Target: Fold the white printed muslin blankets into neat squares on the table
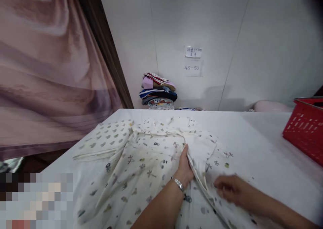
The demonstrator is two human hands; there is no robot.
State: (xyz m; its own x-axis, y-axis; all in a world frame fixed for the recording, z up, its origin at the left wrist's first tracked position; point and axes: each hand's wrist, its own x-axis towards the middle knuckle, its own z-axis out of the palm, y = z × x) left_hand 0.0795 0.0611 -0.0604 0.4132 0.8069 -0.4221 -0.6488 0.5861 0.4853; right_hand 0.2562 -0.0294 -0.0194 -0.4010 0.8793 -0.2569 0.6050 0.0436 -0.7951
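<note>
A cream garment [141, 158] with small printed figures lies spread on the white table [252, 135], its sleeve stretched toward the left. My left hand [185, 166], with a metal bracelet at the wrist, reaches under the garment's front flap, and its fingers are hidden by the cloth. My right hand [228, 188] rests on the garment just right of the flap's edge, its fingers curled together and slightly smeared.
A red plastic basket [305, 129] stands at the table's right edge. A stack of folded clothes [158, 91] sits at the back by the wall, below two paper notes [193, 59]. A pinkish curtain [50, 71] hangs at the left.
</note>
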